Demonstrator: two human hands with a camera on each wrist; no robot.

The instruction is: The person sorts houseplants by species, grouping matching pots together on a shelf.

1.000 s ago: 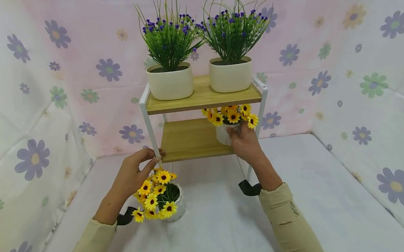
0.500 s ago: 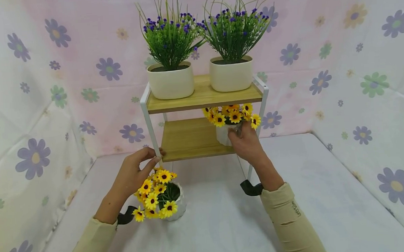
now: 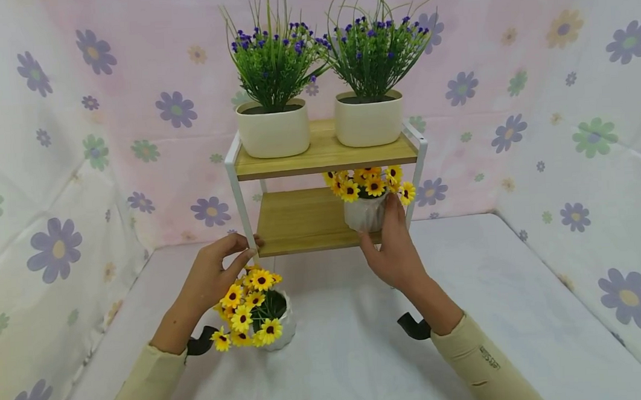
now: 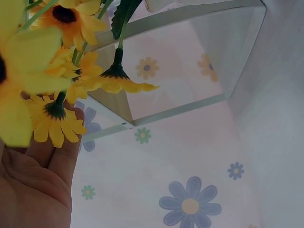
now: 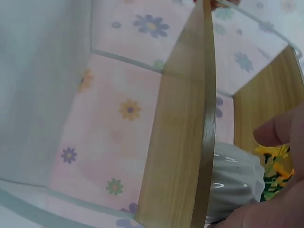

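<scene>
A two-tier plant shelf (image 3: pixel 300 222) with wooden boards and a white metal frame stands ahead. My left hand (image 3: pixel 213 267) holds its front left post, thumb in front and fingertips behind. Toward the right of the lower board sits a white ribbed flower pot (image 3: pixel 365 214) of yellow flowers, upright. My right hand (image 3: pixel 396 250) is at its right side, fingers extended along the pot and thumb spread low by the board's front edge. In the right wrist view the glossy pot (image 5: pixel 232 180) rests on the board, with fingers around but spread wide.
A second white pot (image 3: pixel 286 325) of yellow flowers stands on the white tabletop (image 3: pixel 339 356), just below my left hand. Two cream planters (image 3: pixel 273 133) with purple-flowered grass stand on the top board. Flower-printed cloth (image 3: pixel 177 171) hangs behind and at both sides.
My right hand has loosened from the pot: the thumb moved off its front and down, and the wrist shifted right. The pot stays on the lower board. My left hand has not moved.
</scene>
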